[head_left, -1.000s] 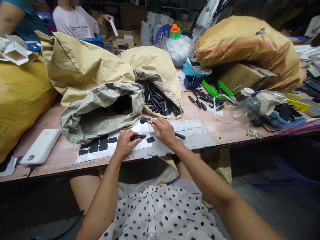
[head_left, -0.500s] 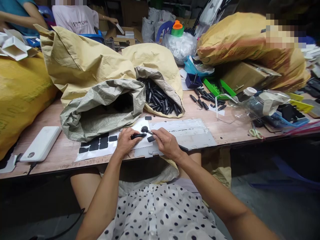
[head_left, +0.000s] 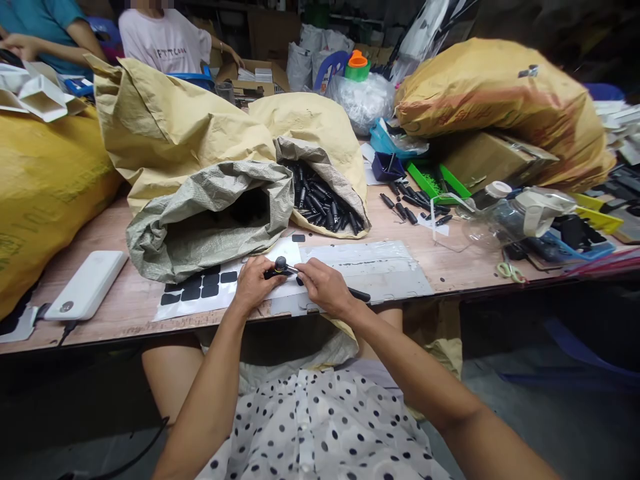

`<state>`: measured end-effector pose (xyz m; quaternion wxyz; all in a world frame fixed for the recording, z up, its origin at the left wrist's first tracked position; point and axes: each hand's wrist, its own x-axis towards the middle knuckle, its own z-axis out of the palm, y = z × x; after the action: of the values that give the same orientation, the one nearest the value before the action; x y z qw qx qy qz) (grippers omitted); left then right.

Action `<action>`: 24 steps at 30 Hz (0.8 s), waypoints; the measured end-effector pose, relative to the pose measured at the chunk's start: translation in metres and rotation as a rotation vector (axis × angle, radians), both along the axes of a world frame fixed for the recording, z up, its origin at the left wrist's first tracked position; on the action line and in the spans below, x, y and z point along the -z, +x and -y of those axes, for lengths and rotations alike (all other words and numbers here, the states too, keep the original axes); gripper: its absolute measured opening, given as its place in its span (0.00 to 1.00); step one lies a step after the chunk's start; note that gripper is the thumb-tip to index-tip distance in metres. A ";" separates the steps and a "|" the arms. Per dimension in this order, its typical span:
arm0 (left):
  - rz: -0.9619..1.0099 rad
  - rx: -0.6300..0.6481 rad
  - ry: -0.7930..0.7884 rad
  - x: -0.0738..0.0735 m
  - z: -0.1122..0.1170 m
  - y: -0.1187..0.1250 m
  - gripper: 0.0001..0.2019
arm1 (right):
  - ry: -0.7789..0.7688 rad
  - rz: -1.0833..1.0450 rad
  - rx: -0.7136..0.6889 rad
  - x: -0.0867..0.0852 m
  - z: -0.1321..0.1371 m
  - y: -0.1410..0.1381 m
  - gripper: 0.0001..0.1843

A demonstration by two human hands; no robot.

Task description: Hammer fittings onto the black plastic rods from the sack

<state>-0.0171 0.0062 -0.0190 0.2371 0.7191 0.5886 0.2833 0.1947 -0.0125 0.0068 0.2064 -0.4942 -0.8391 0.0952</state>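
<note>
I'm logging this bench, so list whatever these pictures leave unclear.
Part in the left hand: head view, the fingers cover most of it.
Tool: head view, the right hand hides the middle of its shaft.
Inside of the gray sack: head view, too dark to tell the contents.
Yellow sack: head view, cut off by the left edge.

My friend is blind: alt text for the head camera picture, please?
A person's left hand pins a small black part on a wooden table; the right hand holds a small hammer beside it. Behind lies an open sack of similar parts.
</note>
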 end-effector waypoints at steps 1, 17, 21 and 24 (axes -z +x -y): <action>0.001 -0.001 -0.002 0.000 0.000 0.000 0.05 | 0.004 0.000 0.003 0.000 -0.003 0.000 0.15; -0.014 0.000 -0.002 -0.003 0.001 0.002 0.06 | 0.084 0.145 0.081 0.022 -0.083 0.004 0.15; 0.052 0.003 0.036 -0.010 0.008 0.001 0.06 | 0.079 0.140 0.084 0.022 -0.081 0.004 0.15; 0.208 0.018 0.050 -0.022 0.039 0.004 0.08 | 0.084 0.131 0.080 0.022 -0.082 0.004 0.15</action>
<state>-0.0128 -0.0329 0.0033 0.2815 0.6967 0.5472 0.3687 0.1983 0.0693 -0.0151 0.1749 -0.5233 -0.8338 0.0191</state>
